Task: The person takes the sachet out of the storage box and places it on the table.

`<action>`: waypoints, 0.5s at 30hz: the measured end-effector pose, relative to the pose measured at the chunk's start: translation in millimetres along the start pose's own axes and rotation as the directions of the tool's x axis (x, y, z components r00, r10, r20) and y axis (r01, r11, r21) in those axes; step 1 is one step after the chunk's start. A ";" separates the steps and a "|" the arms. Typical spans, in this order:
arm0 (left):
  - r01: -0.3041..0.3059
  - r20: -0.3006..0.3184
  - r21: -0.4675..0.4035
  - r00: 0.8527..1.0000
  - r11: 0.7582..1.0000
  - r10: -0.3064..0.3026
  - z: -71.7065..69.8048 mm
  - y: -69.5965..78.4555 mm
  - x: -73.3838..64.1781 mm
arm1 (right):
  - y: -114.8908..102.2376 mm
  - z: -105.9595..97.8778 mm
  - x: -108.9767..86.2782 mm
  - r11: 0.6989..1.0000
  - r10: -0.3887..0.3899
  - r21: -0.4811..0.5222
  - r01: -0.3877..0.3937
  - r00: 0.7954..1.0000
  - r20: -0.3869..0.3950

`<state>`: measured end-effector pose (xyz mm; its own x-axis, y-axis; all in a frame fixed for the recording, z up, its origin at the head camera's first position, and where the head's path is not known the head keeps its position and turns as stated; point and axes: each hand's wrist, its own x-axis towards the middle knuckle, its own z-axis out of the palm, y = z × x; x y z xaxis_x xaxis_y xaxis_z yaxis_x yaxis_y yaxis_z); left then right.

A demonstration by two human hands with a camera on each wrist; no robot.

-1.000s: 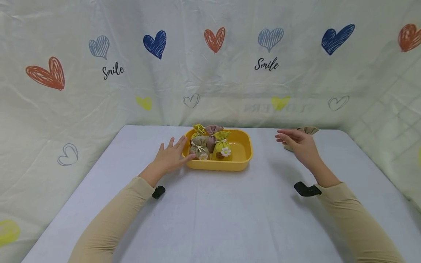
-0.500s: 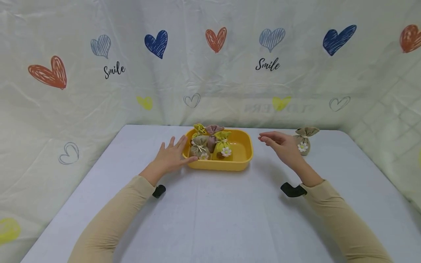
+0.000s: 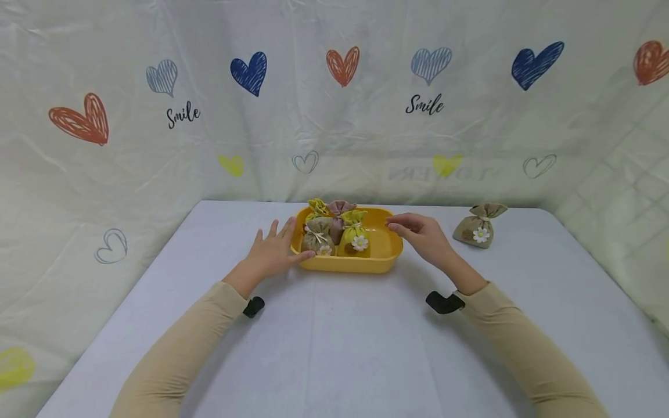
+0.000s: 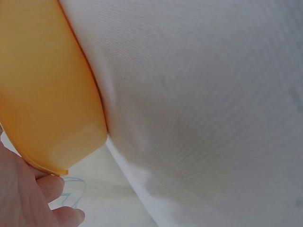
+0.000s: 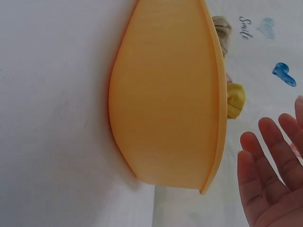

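Note:
A yellow plastic tray holds several small drawstring pouches at its left side. Among them are a grey-beige pouch and a yellow pouch, each with a white flower, and a mauve pouch behind. My left hand rests at the tray's left end with fingers spread, the thumb along the front rim. In the left wrist view, its fingertips lie at the rim. My right hand, holding nothing, is over the tray's right end, fingers loosely extended; whether it touches the rim I cannot tell.
A beige pouch with a white flower lies on the white table, right of my right hand. A white curtain printed with hearts hangs behind the table. Black wrist cameras sit at both cuffs.
My right hand has moved left, away from the beige pouch, to the tray's right end; that pouch is now fully uncovered. My left hand and the tray have stayed in place.

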<state>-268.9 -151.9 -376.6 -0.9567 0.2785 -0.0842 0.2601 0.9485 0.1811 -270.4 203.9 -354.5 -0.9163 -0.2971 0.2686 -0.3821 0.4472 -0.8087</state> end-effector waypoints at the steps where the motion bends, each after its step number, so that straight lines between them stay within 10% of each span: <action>1: 0.000 -0.002 0.003 1.000 1.000 0.000 -0.1 0.4 -0.2 | -0.1 1.8 1.7 1.000 0.006 -0.008 -0.006 1.000 0.007; 15: 0.000 0.002 0.012 1.000 1.000 0.000 -3.0 1.7 -1.9 | -2.3 19.4 22.7 0.996 0.091 0.017 -0.092 0.994 0.053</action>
<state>-267.0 -151.3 -373.1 -0.9564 0.2789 -0.0864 0.2618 0.9502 0.1689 -288.0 179.7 -356.7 -0.9397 -0.2992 0.1658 -0.2939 0.4581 -0.8389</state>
